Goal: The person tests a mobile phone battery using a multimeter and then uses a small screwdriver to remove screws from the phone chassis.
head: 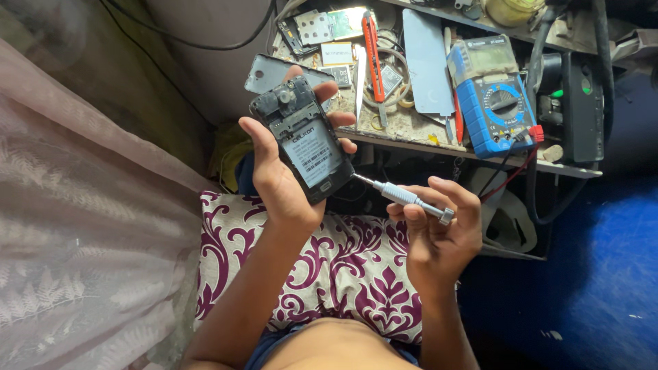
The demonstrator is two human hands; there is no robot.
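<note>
A cluttered shelf (411,130) carried a blue multimeter (495,99), an orange knife (373,55), a grey back cover (426,62), a second cover (271,72) at its left end, small circuit boards (329,26) and a black box (582,106) at the right end.

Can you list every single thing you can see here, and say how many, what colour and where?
phone with its back off: one, black, held up in the left hand
screwdriver: one, silver, in the right hand, tip at the phone's lower corner
multimeter: one, blue, on the workbench at right
utility knife: one, orange, on the workbench
back cover: one, grey, on the bench behind the phone
flat plate: one, pale blue-grey, on the bench
workbench: one, dusty beige, top
cushion: one, white with purple swirls, on the lap
curtain: one, pinkish lace, left
floor: blue, right
left hand: one, grip around phone
right hand: one, grip around screwdriver
</note>
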